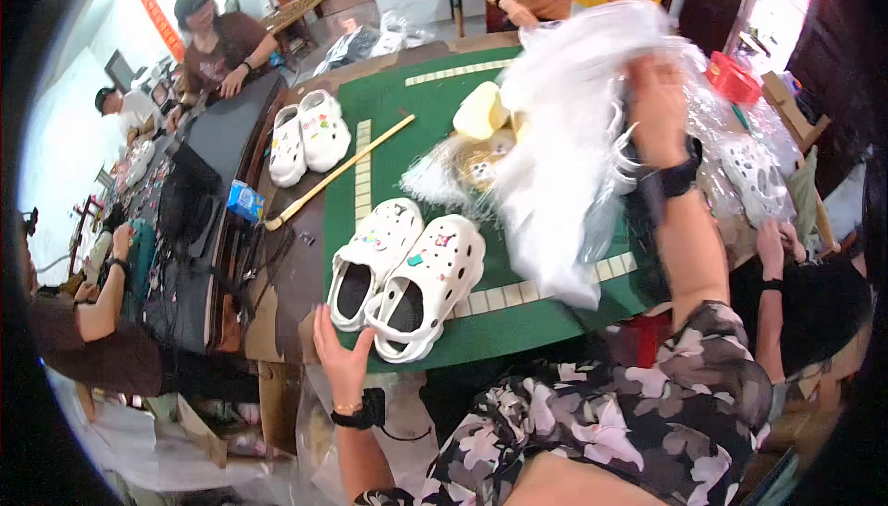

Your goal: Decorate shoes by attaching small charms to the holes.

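Observation:
A pair of white clogs with coloured charms stands on the green mat (518,330), heels toward me: a left clog (377,247) and a right clog (430,275). At their heels my left hand (342,353) is open, thumb and fingers apart, beside the left clog's heel. My right hand (655,99), blurred by motion, is raised over the right side of the mat and closed on a translucent white plastic bag (564,154). The bag hangs down in loose folds and hides part of the mat. My right fingertips are not sharp.
Another pair of white clogs (310,136) stands at the far left, near a bamboo stick (342,171) and a blue packet (245,201). White strings (439,173) lie mid-mat. A black conveyor (194,256) runs along the left. A red basket (733,79) is far right; other people work around.

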A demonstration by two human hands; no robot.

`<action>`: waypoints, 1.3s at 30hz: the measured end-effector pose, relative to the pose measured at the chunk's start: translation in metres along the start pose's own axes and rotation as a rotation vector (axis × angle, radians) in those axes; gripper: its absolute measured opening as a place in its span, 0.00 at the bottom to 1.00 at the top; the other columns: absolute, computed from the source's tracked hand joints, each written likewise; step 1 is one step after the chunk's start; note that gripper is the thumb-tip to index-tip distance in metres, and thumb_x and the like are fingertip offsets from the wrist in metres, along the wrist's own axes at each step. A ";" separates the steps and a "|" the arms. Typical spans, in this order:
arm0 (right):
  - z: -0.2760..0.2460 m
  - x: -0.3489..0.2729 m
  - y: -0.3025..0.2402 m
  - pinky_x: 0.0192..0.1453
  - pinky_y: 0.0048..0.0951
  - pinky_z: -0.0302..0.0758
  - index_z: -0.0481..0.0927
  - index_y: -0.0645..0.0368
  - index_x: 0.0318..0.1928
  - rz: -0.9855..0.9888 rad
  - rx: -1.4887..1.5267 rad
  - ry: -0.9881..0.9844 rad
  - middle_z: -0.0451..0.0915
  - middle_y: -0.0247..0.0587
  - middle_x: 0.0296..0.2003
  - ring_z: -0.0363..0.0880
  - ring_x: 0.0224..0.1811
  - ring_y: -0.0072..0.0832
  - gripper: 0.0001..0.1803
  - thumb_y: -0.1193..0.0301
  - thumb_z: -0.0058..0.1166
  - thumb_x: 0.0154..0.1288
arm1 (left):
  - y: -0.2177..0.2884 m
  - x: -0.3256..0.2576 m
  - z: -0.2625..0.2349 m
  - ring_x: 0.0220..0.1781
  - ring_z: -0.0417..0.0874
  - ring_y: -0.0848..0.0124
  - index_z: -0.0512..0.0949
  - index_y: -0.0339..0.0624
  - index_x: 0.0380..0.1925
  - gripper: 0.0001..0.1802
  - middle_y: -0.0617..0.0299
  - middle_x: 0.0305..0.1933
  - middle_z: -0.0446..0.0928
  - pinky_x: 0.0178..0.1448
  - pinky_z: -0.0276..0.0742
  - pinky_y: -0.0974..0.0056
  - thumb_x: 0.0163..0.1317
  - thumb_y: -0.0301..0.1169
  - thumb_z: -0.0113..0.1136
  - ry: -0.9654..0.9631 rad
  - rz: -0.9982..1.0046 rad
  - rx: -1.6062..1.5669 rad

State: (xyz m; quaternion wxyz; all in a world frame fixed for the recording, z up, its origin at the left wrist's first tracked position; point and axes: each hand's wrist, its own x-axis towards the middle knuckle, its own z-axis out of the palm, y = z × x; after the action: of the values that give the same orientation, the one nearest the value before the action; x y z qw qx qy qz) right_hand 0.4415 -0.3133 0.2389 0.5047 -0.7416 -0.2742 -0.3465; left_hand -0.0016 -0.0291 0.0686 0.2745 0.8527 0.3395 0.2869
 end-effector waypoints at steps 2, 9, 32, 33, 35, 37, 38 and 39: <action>-0.062 0.024 0.038 0.59 0.39 0.68 0.81 0.62 0.45 -0.416 -0.815 0.153 0.80 0.46 0.47 0.74 0.53 0.41 0.13 0.70 0.44 0.71 | 0.003 0.003 -0.005 0.69 0.63 0.47 0.67 0.35 0.62 0.40 0.42 0.68 0.63 0.71 0.58 0.50 0.50 0.36 0.72 0.023 0.062 0.054; -0.165 0.077 0.222 0.50 0.37 0.74 0.78 0.68 0.45 0.007 -0.621 0.168 0.81 0.56 0.36 0.80 0.41 0.44 0.19 0.62 0.56 0.65 | 0.026 0.032 -0.005 0.57 0.75 0.49 0.74 0.34 0.55 0.34 0.43 0.56 0.75 0.60 0.68 0.51 0.53 0.45 0.69 -0.137 0.188 0.101; 0.056 -0.230 -0.095 0.49 0.38 0.78 0.59 0.65 0.66 0.337 0.389 -1.377 0.79 0.61 0.47 0.83 0.42 0.42 0.37 0.62 0.60 0.62 | 0.057 0.041 0.016 0.32 0.82 0.46 0.80 0.36 0.24 0.17 0.43 0.25 0.79 0.38 0.78 0.48 0.53 0.41 0.61 -0.485 0.044 0.219; 0.059 -0.228 -0.100 0.50 0.38 0.78 0.58 0.66 0.67 0.396 0.413 -1.397 0.76 0.63 0.51 0.83 0.45 0.45 0.39 0.62 0.60 0.62 | 0.058 0.036 0.017 0.32 0.82 0.47 0.79 0.35 0.24 0.17 0.43 0.25 0.79 0.38 0.77 0.48 0.53 0.41 0.62 -0.469 0.014 0.204; 0.068 -0.227 -0.102 0.54 0.38 0.76 0.58 0.68 0.67 0.359 0.449 -1.410 0.73 0.64 0.54 0.80 0.49 0.47 0.39 0.61 0.60 0.62 | 0.052 0.027 0.018 0.30 0.81 0.46 0.78 0.34 0.24 0.19 0.43 0.24 0.78 0.35 0.76 0.50 0.55 0.42 0.62 -0.412 -0.017 0.144; 0.084 -0.237 -0.091 0.64 0.38 0.69 0.60 0.69 0.66 0.192 0.480 -1.346 0.68 0.65 0.59 0.70 0.61 0.50 0.40 0.61 0.61 0.60 | 0.053 0.027 0.022 0.30 0.81 0.46 0.78 0.33 0.24 0.20 0.43 0.23 0.78 0.34 0.75 0.50 0.57 0.42 0.61 -0.396 -0.069 0.051; 0.095 -0.242 -0.083 0.67 0.39 0.66 0.62 0.67 0.65 0.183 0.515 -1.269 0.67 0.63 0.60 0.68 0.63 0.51 0.38 0.62 0.60 0.60 | 0.056 0.027 0.025 0.29 0.80 0.45 0.77 0.32 0.24 0.20 0.43 0.23 0.77 0.34 0.74 0.51 0.59 0.43 0.60 -0.382 -0.122 -0.046; 0.108 -0.239 -0.081 0.63 0.37 0.69 0.63 0.64 0.65 0.100 0.525 -1.219 0.67 0.60 0.60 0.71 0.60 0.45 0.35 0.65 0.59 0.61 | 0.061 0.029 0.025 0.29 0.80 0.44 0.76 0.31 0.26 0.21 0.42 0.23 0.76 0.33 0.73 0.51 0.63 0.43 0.58 -0.383 -0.111 -0.047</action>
State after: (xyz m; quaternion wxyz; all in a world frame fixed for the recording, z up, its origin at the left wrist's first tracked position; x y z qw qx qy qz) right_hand 0.2603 -0.1977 0.0678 0.4386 -0.6692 -0.5511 0.2369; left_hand 0.0586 -0.0525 0.1007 0.3690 0.8651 0.3208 0.1119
